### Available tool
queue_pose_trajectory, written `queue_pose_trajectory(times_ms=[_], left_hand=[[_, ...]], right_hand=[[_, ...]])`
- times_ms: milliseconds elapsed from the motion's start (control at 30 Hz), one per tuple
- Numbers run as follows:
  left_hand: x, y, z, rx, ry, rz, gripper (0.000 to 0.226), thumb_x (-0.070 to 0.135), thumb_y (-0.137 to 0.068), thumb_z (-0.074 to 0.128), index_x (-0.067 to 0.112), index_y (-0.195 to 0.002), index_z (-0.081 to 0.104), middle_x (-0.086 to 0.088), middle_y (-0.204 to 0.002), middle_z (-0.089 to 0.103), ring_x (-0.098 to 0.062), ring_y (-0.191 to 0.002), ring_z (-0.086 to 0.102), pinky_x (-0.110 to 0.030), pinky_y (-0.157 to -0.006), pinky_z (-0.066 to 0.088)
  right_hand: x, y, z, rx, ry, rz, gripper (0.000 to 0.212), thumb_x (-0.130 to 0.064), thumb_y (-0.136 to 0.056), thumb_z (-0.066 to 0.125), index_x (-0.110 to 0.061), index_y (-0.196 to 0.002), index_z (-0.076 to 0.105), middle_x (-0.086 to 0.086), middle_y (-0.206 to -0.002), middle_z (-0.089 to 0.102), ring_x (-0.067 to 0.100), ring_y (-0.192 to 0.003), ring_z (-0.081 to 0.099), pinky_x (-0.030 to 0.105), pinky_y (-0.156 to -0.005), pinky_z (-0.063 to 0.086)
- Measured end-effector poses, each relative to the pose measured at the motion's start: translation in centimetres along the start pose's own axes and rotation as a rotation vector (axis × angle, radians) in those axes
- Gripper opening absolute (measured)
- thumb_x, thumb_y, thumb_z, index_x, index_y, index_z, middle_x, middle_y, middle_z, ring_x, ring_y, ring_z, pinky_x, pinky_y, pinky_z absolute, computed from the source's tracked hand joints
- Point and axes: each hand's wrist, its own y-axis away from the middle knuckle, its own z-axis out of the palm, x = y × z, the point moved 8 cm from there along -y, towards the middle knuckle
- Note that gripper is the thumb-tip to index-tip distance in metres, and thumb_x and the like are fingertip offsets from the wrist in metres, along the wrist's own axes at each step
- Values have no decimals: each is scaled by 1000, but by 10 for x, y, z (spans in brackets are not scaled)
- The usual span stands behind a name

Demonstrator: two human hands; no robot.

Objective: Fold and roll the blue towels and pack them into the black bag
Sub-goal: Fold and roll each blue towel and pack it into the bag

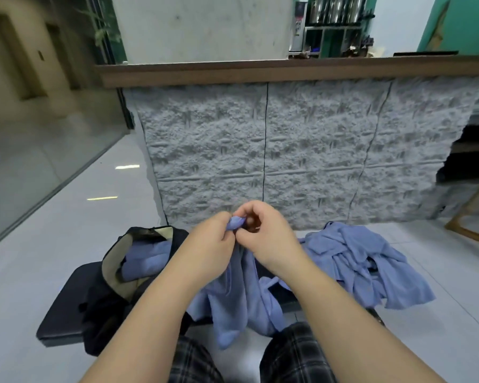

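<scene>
Grey textured wall panel (260,150) behind; dark tabletop (64,308) low on tiled floor. Left hand (210,244) and right hand (268,236) both pinch one blue towel (233,294), raised, hanging down. Black bag (127,272) left, open, towel inside. Loose blue towels (365,261) heaped right.

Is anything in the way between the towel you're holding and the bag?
Nothing visible blocks it. The limp blue cloth towel hangs from both hands, left hand and right hand. The open black fabric bag sits just left, already holding folded blue towels.
</scene>
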Motion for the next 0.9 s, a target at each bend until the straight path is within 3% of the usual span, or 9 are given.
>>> queue_pose_trajectory(times_ms=[67,167,300,400,533,633,733,800,900], left_hand=[[-2,10,-4,-2,37,-4,20,8,-94,39,13,-98,58,12,-87,62,-5,-82,56,-17,-68,42],[-1,18,-15,60,101,-2,20,11,-90,41,24,-90,55,3,-78,63,-18,-70,55,-34,-65,44],[19,27,-28,156,190,76,22,11,-90,42,29,-87,53,7,-74,59,-3,-58,47,-21,-57,37],[27,34,-53,301,285,111,26,6,-90,42,30,-88,53,8,-74,56,-1,-58,44,-17,-57,36],[7,42,-95,582,444,20,27,8,-88,42,31,-87,54,11,-71,53,-1,-52,42,-15,-51,35],[-10,49,-113,724,514,-29,24,8,-88,46,31,-88,52,13,-79,55,7,-55,47,-7,-51,37],[-19,45,-107,635,350,-85,25,16,-84,60,29,-101,49,14,-92,57,9,-70,53,-9,-56,38],[-22,36,-89,455,234,-73,41,18,-80,65,36,-111,46,13,-107,58,1,-91,56,-17,-71,43],[-12,32,-51,143,155,25,63,24,-75,73,43,-126,43,15,-110,63,-7,-106,57,-33,-96,45]], right_hand=[[-1,4,2,28,88,-33,33,-5,-77,63,-34,-70,48,-2,-81,48,7,-67,45,14,-60,33],[-2,7,6,61,236,-82,37,-10,-78,62,-36,-66,39,-11,-79,40,12,-78,43,16,-60,28],[18,7,3,148,287,40,35,-5,-79,54,-26,-64,31,-7,-66,37,11,-57,31,27,-50,21],[45,14,-7,174,295,160,32,-1,-79,48,-23,-65,30,-6,-62,37,11,-55,27,31,-52,22],[95,26,-27,128,378,374,26,2,-84,42,-20,-72,34,1,-67,41,17,-57,32,32,-52,24],[123,36,-40,138,381,477,14,-2,-89,40,-12,-87,51,10,-81,59,24,-65,50,35,-57,38],[109,32,-39,111,314,417,16,-8,-93,43,-13,-82,53,8,-76,58,19,-63,48,32,-58,36],[82,22,-31,57,273,326,17,-9,-93,47,-18,-85,59,3,-76,59,14,-62,46,26,-56,35],[36,10,-22,46,203,214,16,-8,-87,53,-18,-77,61,1,-70,59,12,-63,48,24,-58,37]])
